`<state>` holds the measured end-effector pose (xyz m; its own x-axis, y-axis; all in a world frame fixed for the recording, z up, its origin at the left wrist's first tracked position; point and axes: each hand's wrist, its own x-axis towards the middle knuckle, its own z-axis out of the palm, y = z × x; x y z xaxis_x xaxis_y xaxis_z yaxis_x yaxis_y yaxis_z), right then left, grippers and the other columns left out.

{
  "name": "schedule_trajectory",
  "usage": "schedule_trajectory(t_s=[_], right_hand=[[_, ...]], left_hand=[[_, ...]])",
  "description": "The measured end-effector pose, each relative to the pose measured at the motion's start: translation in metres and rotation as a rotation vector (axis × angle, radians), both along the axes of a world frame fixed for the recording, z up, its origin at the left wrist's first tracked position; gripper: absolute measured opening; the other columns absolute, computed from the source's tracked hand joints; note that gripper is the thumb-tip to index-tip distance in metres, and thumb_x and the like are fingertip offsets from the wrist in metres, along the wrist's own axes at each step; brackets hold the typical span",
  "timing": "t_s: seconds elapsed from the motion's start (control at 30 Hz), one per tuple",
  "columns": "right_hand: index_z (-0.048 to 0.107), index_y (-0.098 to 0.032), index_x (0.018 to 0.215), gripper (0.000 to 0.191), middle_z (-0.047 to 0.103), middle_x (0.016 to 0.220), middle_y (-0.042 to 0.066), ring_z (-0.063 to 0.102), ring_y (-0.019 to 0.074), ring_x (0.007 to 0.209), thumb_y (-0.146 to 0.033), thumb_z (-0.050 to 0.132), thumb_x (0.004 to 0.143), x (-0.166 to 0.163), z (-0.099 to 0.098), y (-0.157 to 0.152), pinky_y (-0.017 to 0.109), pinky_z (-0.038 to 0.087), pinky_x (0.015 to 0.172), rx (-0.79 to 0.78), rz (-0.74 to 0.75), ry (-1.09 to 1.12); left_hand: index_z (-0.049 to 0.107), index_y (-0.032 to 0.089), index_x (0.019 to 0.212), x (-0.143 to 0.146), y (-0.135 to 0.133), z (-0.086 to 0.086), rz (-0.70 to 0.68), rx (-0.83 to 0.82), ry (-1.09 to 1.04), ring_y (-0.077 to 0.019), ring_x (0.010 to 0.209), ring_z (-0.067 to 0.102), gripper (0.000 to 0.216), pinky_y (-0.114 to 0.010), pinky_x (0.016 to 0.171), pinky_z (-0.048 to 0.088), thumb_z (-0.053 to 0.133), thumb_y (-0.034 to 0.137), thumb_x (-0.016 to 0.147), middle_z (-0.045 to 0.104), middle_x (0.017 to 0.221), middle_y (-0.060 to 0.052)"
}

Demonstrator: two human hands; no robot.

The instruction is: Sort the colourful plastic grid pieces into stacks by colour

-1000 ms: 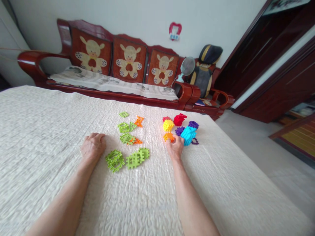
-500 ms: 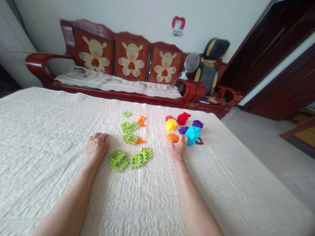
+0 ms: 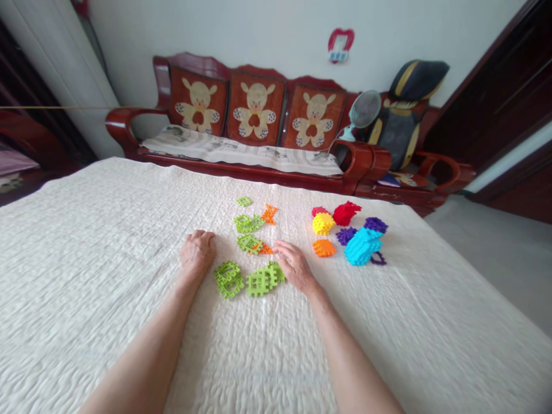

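Note:
My right hand (image 3: 295, 265) reaches over the middle of the cloth, fingers extended and apart. Its fingertips are at the edge of an orange interlocking plastic piece (image 3: 266, 249), which lies partly under a green interlocking piece (image 3: 249, 244); whether they touch is unclear. Just below that hand lies a row of overlapping green pieces (image 3: 257, 283). My left hand (image 3: 198, 252) rests on the cloth with curled fingers, left of the green pieces, and nothing shows in it. More green pieces (image 3: 229, 280) lie close to it. Farther up sits another orange piece (image 3: 269, 214).
To the right stand stacked pieces in orange (image 3: 324, 248), yellow (image 3: 323, 223), red (image 3: 346, 213), purple (image 3: 375, 225) and light blue (image 3: 363, 246). A quilted white cloth (image 3: 129, 276) covers the table. Behind it are a wooden sofa (image 3: 241, 162) and a fan (image 3: 364, 109).
My right hand has let go of the orange stack and moved left to the green and orange pieces. The left hand stays on the cloth. The view has turned left.

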<state>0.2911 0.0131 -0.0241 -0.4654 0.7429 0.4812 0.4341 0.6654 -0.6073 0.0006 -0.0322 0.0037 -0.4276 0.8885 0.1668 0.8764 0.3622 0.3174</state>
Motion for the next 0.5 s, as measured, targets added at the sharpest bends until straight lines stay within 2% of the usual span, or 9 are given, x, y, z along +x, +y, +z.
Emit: schedule_trajectory(t_s=[0.17, 0.27, 0.4, 0.5], right_hand=[[0.074, -0.026, 0.113, 0.032, 0.061, 0.143, 0.010, 0.051, 0.0269, 0.136, -0.038, 0.046, 0.103, -0.008, 0.007, -0.013, 0.051, 0.038, 0.110, 0.003, -0.019, -0.226], [0.073, -0.029, 0.117, 0.032, 0.061, 0.144, 0.007, 0.048, 0.0281, 0.137, -0.038, 0.045, 0.104, -0.010, 0.010, -0.017, 0.053, 0.036, 0.109, 0.006, -0.008, -0.309], [0.074, -0.027, 0.114, 0.028, 0.066, 0.136, 0.008, 0.052, 0.0276, 0.133, -0.035, 0.050, 0.102, -0.009, 0.010, -0.017, 0.052, 0.038, 0.108, 0.020, 0.016, -0.263], [0.076, -0.023, 0.101, 0.022, 0.069, 0.126, 0.010, 0.062, 0.0247, 0.121, -0.033, 0.057, 0.097, -0.008, 0.006, -0.011, 0.045, 0.046, 0.104, 0.028, 0.016, -0.103]], left_hand=[[0.074, 0.021, 0.121, 0.001, -0.001, 0.001, 0.007, -0.013, -0.005, -0.0314, 0.118, 0.056, 0.045, -0.043, 0.096, 0.049, 0.036, 0.026, 0.096, 0.065, 0.134, -0.012], [0.074, 0.021, 0.120, 0.000, 0.000, 0.000, 0.008, -0.002, 0.000, -0.0302, 0.117, 0.056, 0.044, -0.041, 0.095, 0.048, 0.038, 0.027, 0.096, 0.066, 0.132, -0.011], [0.075, 0.022, 0.119, 0.000, 0.000, -0.001, 0.011, 0.012, 0.000, -0.0306, 0.117, 0.056, 0.044, -0.041, 0.094, 0.048, 0.037, 0.028, 0.095, 0.065, 0.133, -0.011], [0.074, 0.022, 0.119, -0.001, 0.000, -0.002, 0.012, 0.002, -0.002, -0.0307, 0.118, 0.056, 0.045, -0.041, 0.094, 0.048, 0.037, 0.028, 0.095, 0.065, 0.133, -0.011]])
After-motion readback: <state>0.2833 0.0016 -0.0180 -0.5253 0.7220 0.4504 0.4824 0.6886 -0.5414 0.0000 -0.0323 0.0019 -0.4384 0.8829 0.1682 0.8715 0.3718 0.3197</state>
